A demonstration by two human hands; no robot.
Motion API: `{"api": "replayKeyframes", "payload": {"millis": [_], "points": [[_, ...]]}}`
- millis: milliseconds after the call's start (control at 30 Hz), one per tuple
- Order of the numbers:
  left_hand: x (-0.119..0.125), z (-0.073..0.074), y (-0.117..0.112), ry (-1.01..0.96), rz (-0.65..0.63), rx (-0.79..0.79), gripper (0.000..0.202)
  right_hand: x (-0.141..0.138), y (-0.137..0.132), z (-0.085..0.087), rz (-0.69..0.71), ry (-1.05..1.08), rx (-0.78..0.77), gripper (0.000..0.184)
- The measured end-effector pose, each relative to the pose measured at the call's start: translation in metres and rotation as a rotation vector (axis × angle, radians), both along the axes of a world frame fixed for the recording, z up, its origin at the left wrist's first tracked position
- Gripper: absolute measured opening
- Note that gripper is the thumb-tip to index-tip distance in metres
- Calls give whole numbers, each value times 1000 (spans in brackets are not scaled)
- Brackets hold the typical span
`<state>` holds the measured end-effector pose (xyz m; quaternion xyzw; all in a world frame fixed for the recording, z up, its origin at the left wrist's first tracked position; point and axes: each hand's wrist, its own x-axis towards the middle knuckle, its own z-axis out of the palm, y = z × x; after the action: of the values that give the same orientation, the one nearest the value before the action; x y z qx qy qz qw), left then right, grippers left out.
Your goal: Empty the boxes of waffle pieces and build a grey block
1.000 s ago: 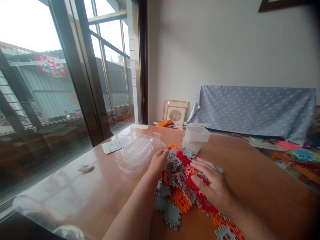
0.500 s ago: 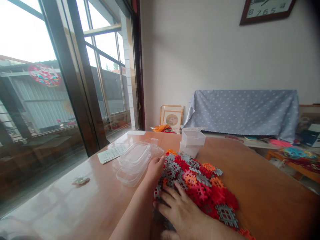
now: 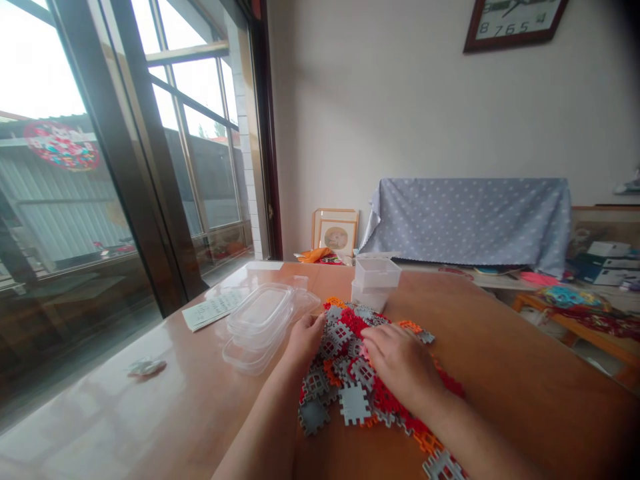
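A heap of interlocking plastic building tiles (image 3: 354,402) in grey, red and orange lies on the wooden table. My left hand (image 3: 306,339) rests cupped along the heap's left edge, thumb apart and no tile visibly held; its other fingers are partly hidden. Over the heap's right side, my right hand (image 3: 400,360) bends its fingers down together among the tiles. A pink tile (image 3: 365,349) shows by those fingertips, but what they grip is hidden.
Stacked clear plastic lids (image 3: 257,313) lie left of the heap, near a paper sheet (image 3: 213,311). Behind it stand stacked clear containers (image 3: 377,275). A small wrapped item (image 3: 146,368) sits farther left on the table (image 3: 500,373). Glass doors flank the left.
My right hand has moved up and away across the heap, its spread fingers now bent together. Grey tiles at the near side are uncovered. My left hand stays by the heap's edge.
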<state>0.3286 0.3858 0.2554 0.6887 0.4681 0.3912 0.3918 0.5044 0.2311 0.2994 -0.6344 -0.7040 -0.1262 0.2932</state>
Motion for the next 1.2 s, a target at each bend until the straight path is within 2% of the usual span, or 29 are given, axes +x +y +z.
{"api": "replayKeyframes", "payload": {"millis": [100, 167, 233, 400, 433, 500, 633, 767, 933, 1067, 1200], "points": [[2, 1, -1, 52, -7, 28, 52, 38, -11, 8, -76, 180, 27, 26], [4, 1, -2, 84, -22, 51, 51, 60, -28, 4, -99, 272, 12, 32], [6, 0, -3, 114, -36, 77, 51, 77, -52, -8, -123, 301, -64, 47], [12, -2, -13, 243, -18, 161, 61, 93, -109, -57, -35, 220, -396, 110], [14, -3, -15, 311, -14, 190, 65, 92, -114, -65, -16, 190, -440, 119], [17, -6, -19, 460, -27, 236, 74, 89, -117, -77, 7, 128, -516, 124], [19, -13, -21, 601, -119, 230, 79, 80, -101, -83, 7, 70, -524, 113], [18, -16, -19, 598, -143, 260, 60, 72, -78, -84, 12, 65, -428, 103], [19, -16, -16, 524, -84, 275, 45, 59, -53, -82, 16, 73, -264, 86], [18, -16, -13, 400, -60, 266, 41, 49, -38, -75, 43, 115, -112, 71], [19, -13, -13, 314, -55, 281, 29, 39, -21, -66, 96, 197, 20, 59]]}}
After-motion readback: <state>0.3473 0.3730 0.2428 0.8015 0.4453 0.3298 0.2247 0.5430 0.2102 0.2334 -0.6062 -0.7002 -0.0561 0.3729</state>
